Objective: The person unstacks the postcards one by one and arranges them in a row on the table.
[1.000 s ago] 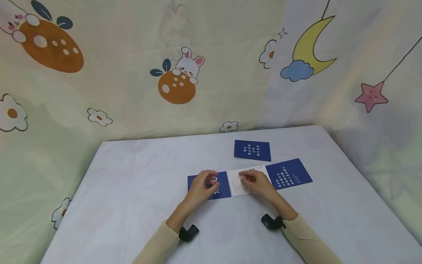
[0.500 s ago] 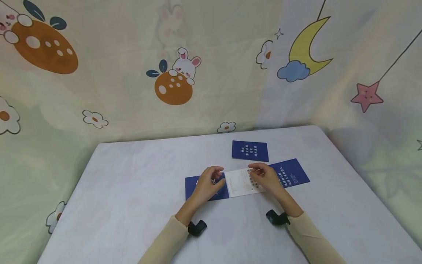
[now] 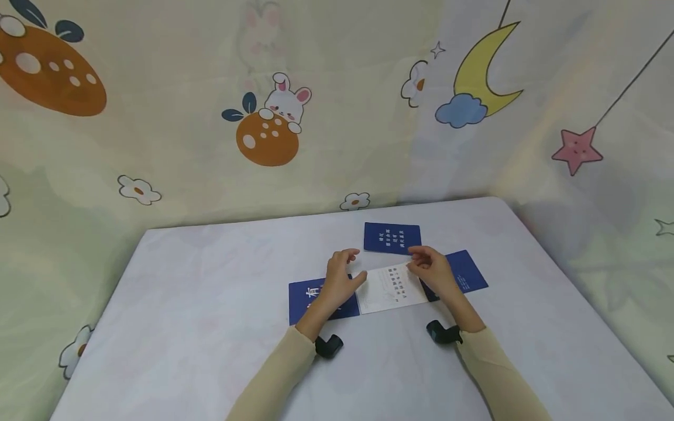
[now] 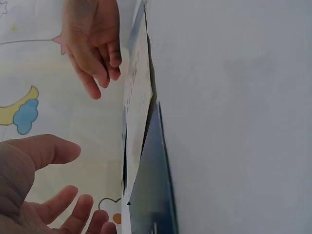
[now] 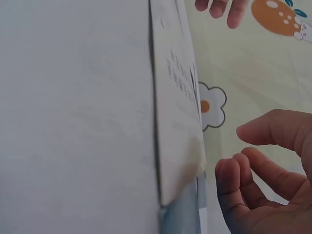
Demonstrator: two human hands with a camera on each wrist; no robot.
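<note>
A white card (image 3: pixel 387 295) with printed characters lies on the table, between a blue card (image 3: pixel 302 304) on its left and another blue card (image 3: pixel 468 272) on its right. My left hand (image 3: pixel 341 280) hovers where the left blue card meets the white one, thumb and fingers spread around air. Over the seam of the white card and the right blue card is my right hand (image 3: pixel 433 272), fingers loosely bent. In the right wrist view nothing sits between the right thumb (image 5: pixel 270 129) and fingers. Each hand hides part of the blue card beneath it.
Behind the row, a third blue card (image 3: pixel 381 237) with white characters lies near the back of the white table (image 3: pixel 221 327). A cartoon-printed cloth (image 3: pixel 174 128) hangs behind and beside the table. Black wrist cameras (image 3: pixel 329 347) sit on both wrists.
Both hands have moved forward, away from the body, the right one also sliding off the white card toward its right edge. The left thumb and fingers have spread wider. The head view has shifted slightly.
</note>
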